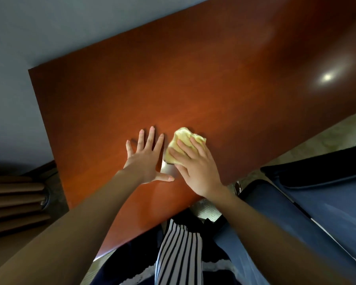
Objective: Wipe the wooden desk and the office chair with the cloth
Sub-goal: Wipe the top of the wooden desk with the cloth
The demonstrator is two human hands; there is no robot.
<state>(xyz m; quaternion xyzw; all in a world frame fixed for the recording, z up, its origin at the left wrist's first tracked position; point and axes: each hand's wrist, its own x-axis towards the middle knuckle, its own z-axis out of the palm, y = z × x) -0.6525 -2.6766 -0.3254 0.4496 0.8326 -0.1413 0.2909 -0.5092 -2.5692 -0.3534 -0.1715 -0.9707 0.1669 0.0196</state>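
Yellow, soft and bunched: cloth (183, 141), pressed onto desk (193, 79) under right hand (199, 169), fingers laid over the wad rather than clenched round it, thumb against its near edge. Sitting toward the near middle of the top, just beside left hand (146, 161), splayed flat on bare wood, holding nothing, apparently bracing.

Probably mid-wipe on the desk step. Chair (296, 212) off to the right, seemingly not yet reached.

Glossy red-brown surface, flat, hard and square-cornered, mirroring a lamp glare at far right. Little friction likely, so steady downward pressure needed to keep the wad from skating.

Next, by the look of it: sweep outward across the far and right stretches, lifting the left palm clear to cover the patch beneath.

Blue padded chair fabric with dark edging: softer, and likely to drag on the cloth.
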